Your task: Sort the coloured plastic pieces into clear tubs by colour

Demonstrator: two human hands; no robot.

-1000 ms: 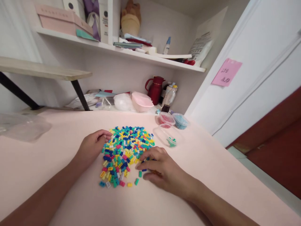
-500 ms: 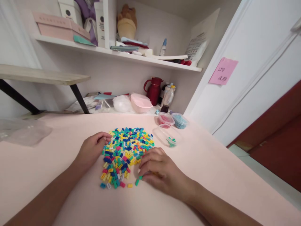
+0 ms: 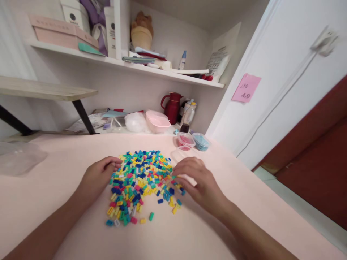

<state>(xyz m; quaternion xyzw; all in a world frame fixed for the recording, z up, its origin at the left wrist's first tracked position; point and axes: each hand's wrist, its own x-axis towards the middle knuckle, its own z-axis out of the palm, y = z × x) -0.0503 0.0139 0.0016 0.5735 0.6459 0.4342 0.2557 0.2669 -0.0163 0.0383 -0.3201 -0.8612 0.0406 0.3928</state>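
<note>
Pile of pieces (image 3: 141,173) on table (image 3: 130,243), left hand (image 3: 98,177) at its left edge, right hand (image 3: 202,180) at its right; two tubs (image 3: 201,142) behind right hand, side by side; jug (image 3: 171,109) behind tubs, left of bottle (image 3: 190,115); shelf (image 3: 159,74) above jug; raised plank (image 3: 46,88) back left; note (image 3: 246,88) on wall (image 3: 273,61), right

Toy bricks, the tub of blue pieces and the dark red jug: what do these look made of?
Toy bricks: probably hard plastic, satin; moulded hollows, solid colours. Tub of blue pieces: likely thin clear plastic, fairly glossy; contents show through its wall. Dark red jug: painted metal or plastic, I can't tell; smooth, with a soft sheen.
</note>
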